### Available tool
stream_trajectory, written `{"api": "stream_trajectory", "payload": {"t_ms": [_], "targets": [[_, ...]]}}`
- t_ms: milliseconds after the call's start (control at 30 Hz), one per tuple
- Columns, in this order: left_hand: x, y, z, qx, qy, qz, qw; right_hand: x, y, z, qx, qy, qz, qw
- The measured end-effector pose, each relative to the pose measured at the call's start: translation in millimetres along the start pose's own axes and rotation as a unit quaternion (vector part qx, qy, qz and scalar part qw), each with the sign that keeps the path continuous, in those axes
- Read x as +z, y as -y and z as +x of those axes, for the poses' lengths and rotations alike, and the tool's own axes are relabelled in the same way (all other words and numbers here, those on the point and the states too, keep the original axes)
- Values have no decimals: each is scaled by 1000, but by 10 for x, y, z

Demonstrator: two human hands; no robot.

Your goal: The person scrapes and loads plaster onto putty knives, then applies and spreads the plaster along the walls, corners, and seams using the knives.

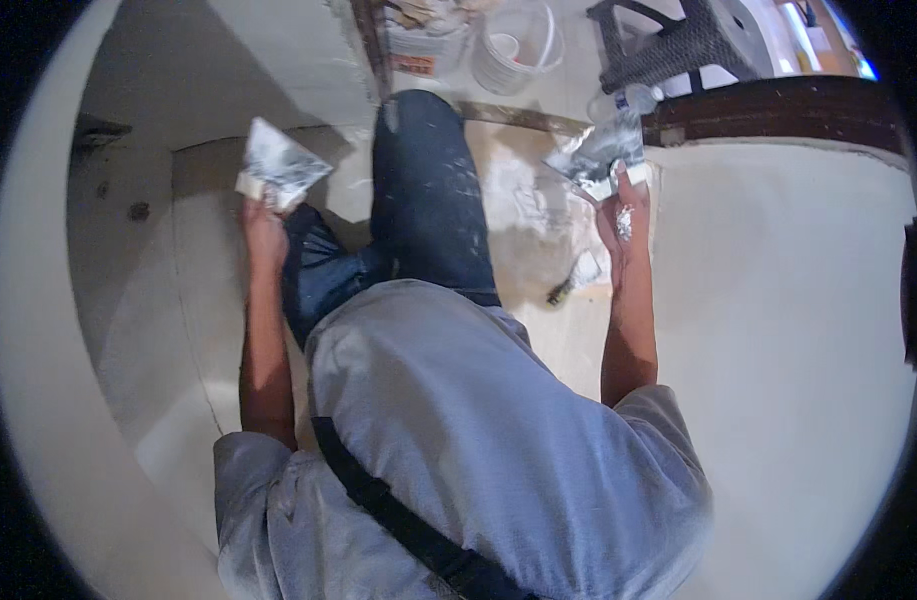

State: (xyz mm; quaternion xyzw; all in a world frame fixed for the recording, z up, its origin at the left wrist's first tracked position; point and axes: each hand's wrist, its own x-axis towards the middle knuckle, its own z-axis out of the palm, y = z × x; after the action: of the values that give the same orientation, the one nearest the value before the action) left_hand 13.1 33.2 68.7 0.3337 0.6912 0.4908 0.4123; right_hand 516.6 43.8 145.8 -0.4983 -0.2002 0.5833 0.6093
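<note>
In my left hand is a wide-bladed putty knife, its metal blade up and smeared with white and grey. The fingers close round its pale base, beside my left knee. A second broad putty knife, also streaked, sits in my right hand, out to the right. White paste clings to the back of that hand. Below the right blade lies a floor patch marked with white smears. Near my right forearm a small dark-tipped object rests on the floor; its kind is unclear.
Beyond my knees stand a clear plastic bucket with a white cup in it and a white tub topped with crumpled material. A dark woven-pattern stool and a clear bottle are by the dark wooden sill. Pale walls close in both sides.
</note>
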Motion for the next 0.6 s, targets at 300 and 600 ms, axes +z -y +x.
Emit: {"api": "stream_trajectory", "payload": {"t_ms": [300,600], "targets": [[-610,673,479,-143,-20,-232,962,-1416,-1616,-112,-96,-34,-736,669],[-629,787,398,-124,-4,-173,977,-816,-2608,-377,-30,-24,-820,572]]}}
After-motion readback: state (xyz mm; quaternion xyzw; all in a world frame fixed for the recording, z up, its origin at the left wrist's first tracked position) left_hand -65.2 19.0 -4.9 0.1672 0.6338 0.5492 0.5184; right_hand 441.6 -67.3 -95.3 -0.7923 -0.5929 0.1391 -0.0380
